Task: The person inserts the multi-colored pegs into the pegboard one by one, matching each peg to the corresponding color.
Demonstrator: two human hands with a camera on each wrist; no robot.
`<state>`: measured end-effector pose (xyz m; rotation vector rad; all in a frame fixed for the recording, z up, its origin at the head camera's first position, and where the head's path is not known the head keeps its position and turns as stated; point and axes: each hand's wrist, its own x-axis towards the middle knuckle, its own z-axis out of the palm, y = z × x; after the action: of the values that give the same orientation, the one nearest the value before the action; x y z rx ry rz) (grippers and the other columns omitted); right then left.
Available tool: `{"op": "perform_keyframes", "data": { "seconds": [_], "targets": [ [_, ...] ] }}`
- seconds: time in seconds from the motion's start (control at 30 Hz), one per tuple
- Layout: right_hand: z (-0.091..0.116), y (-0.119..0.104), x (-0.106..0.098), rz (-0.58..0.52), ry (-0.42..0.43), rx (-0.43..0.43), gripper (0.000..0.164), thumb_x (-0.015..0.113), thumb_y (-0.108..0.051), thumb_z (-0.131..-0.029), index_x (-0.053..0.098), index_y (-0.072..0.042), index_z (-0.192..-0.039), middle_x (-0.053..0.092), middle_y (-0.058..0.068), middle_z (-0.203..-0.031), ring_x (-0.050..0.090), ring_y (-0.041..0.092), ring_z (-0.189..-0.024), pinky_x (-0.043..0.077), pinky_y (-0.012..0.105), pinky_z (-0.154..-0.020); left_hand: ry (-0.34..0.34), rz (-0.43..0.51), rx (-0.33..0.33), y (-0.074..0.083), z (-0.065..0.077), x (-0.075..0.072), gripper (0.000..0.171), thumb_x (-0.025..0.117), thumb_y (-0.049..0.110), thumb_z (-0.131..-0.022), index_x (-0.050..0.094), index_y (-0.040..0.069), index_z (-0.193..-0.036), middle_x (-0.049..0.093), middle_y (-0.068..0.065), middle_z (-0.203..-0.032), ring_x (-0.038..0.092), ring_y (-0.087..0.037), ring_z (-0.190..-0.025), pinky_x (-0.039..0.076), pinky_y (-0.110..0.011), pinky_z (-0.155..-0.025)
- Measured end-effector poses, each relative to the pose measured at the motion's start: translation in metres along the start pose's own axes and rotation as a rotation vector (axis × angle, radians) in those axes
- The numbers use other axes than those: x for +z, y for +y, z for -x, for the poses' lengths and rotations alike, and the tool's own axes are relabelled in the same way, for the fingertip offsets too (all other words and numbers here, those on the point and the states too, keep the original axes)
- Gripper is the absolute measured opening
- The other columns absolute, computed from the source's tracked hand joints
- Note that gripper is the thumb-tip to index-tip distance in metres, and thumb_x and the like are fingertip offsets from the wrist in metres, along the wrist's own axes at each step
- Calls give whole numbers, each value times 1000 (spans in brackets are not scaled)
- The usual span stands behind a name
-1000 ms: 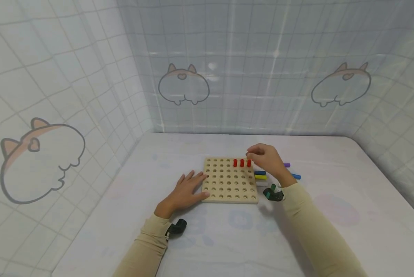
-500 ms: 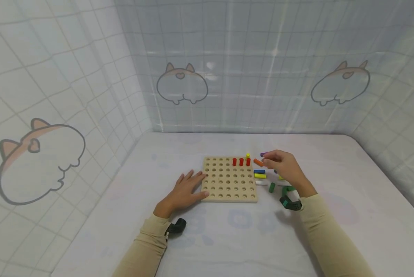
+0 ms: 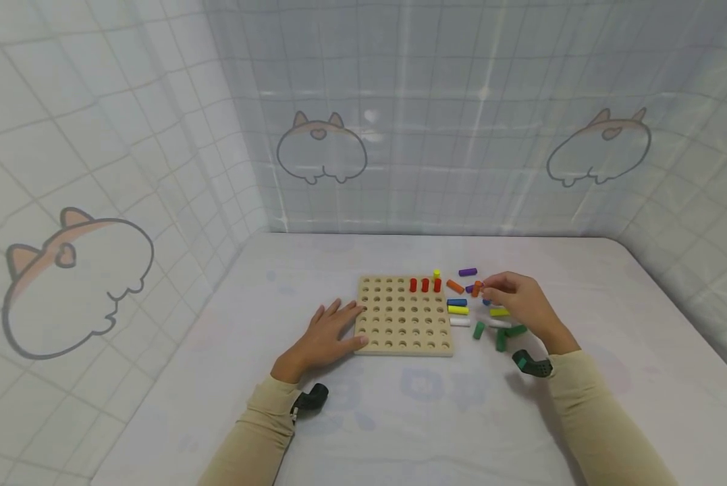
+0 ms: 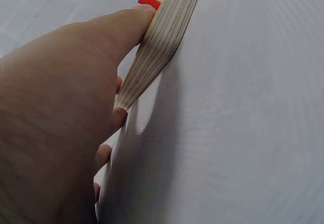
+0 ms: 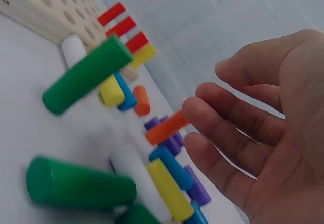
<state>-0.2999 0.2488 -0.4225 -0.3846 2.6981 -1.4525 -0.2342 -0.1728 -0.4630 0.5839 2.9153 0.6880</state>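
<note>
Orange peg: just left of the right hand's fingertips, tilted, appearing to overlap a purple peg. Right hand: fingers loosely bent, nothing visible in its grasp; contact with the orange peg cannot be told, since its near end passes behind a fingertip in the right wrist view.

Wooden board: between the hands. Left hand: released and spread, thumb and fingertips against the board's near-hand edge. Three red pegs stand in holes, nearer the right hand; a yellow peg stands upright just behind the rightmost.

Loose, between board and right hand: second orange peg, blue peg, white peg. Green pegs lie on the near side of the right hand. All on a white cloth.

Risk, judged: crowding around the right fingertips could let a finger nudge a neighbour; the round pegs would probably roll. A low pass leftward might clip the standing red row. If the left hand lifts, sideways pressure could shift the board.
</note>
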Motion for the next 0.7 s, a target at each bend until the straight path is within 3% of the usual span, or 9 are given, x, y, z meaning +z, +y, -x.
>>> {"op": "perform_keyframes", "data": {
  "seconds": [0.27, 0.7],
  "targets": [
    [6, 11, -9, 69, 14, 32, 39, 63, -34, -101, 63, -4, -126, 65, 15, -123, 60, 31, -110, 50, 51, -96, 6, 1, -1, -2, 0, 2, 79, 50, 66, -96, 33, 21, -159, 27, -3, -164, 8, -30, -153, 0, -57, -120],
    [10, 23, -17, 93, 33, 93, 38, 65, -34, -100, 65, -4, -124, 66, 16, -121, 60, 30, -107, 50, 42, -90, 1, 2, 2, 1, 0, -1, 79, 50, 64, -96, 33, 19, -159, 27, -4, -163, 8, -32, -153, 0, -57, -120]
  ]
}}
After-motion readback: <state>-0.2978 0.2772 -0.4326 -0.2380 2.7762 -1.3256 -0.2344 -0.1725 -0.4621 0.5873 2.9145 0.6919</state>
